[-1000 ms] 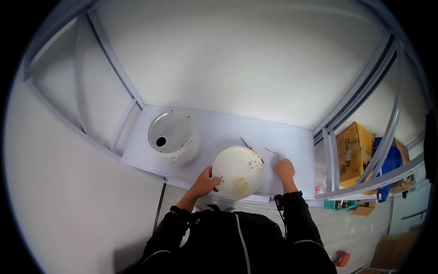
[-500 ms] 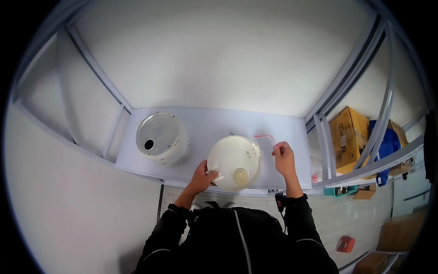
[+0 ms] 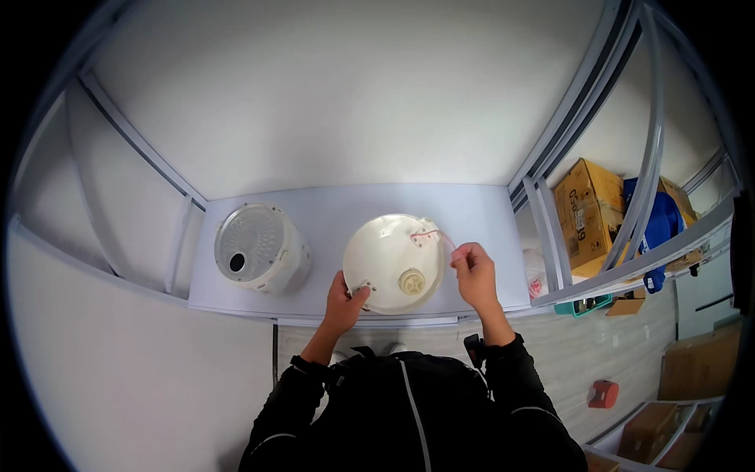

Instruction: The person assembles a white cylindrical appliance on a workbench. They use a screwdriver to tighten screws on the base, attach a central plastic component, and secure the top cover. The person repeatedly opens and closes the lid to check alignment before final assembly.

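Pale grey surface [image 3: 330, 208], walled on three sides by white panels and grey framing. At its left, a second white round housing [image 3: 255, 249] lying tilted, ribbed end and dark hole facing up, well apart from both hands and untouched. Off to the right beyond the frame, brown cardboard boxes [image 3: 586, 212] and a blue bag [image 3: 664, 220].

Near the front edge of the surface, between the hands: the cream round housing [image 3: 393, 259], base turned up, a small round hub near its middle. Now sitting squarely before the body, a little further left than a second ago, when it lay closer to the right hand.

Left hand [image 3: 346, 293] closed on the near left rim of the cream round housing, thumb on top by a small fitting, steadying it as before.

Right hand [image 3: 472, 267] raised just beside the right rim, thumb and fingertips pinched shut on the thin red wire [image 3: 431, 233]. A second ago resting lower on the surface; since then lifted, with the wire drawn up in a short arc from the top of the housing. Judging by this, wire work under way, housing held firm for it.
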`<control>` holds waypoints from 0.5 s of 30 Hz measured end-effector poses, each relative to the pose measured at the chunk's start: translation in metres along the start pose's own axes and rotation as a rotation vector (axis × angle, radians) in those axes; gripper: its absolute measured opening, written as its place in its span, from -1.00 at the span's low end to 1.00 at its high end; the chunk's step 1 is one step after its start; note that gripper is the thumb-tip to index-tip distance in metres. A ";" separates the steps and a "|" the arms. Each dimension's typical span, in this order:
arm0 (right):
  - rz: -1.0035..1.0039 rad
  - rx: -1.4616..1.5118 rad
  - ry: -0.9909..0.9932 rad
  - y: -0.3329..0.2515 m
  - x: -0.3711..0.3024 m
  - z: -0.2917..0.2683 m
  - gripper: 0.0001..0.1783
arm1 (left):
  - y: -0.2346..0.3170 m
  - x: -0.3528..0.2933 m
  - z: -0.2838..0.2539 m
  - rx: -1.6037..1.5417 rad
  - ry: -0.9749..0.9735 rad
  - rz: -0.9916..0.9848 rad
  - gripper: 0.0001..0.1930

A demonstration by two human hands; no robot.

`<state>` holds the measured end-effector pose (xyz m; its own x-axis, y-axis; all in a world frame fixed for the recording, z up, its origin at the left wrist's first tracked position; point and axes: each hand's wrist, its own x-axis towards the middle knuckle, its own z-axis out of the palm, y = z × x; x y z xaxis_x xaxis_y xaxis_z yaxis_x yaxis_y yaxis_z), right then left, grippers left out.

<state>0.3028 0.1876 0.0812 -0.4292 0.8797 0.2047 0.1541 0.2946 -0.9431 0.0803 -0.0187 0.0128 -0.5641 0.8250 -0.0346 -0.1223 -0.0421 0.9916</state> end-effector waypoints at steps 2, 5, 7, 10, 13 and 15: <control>-0.003 0.185 0.103 0.023 0.010 -0.003 -0.81 | -0.006 -0.002 0.000 0.011 0.019 -0.031 -0.57; 0.147 -0.010 0.172 0.066 0.024 -0.011 -0.82 | -0.026 -0.002 -0.008 0.000 0.082 -0.018 -0.60; 0.255 -0.136 0.131 0.097 0.022 -0.015 -0.77 | -0.016 -0.005 -0.007 -0.019 0.097 -0.109 -0.60; 0.395 -0.175 0.029 0.114 0.014 -0.005 -0.72 | -0.028 -0.009 -0.019 -0.005 0.140 -0.129 -0.61; 0.431 -0.170 -0.047 0.117 0.010 0.011 -0.74 | -0.034 -0.014 -0.026 0.018 0.182 -0.131 -0.63; 0.434 -0.179 -0.111 0.117 0.010 0.020 -0.71 | -0.034 -0.014 -0.027 0.023 0.208 -0.147 -0.64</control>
<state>0.2988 0.2231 -0.0323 -0.3817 0.8935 -0.2365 0.4871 -0.0230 -0.8731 0.0704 -0.0443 -0.0237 -0.6976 0.6877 -0.2009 -0.1979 0.0845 0.9766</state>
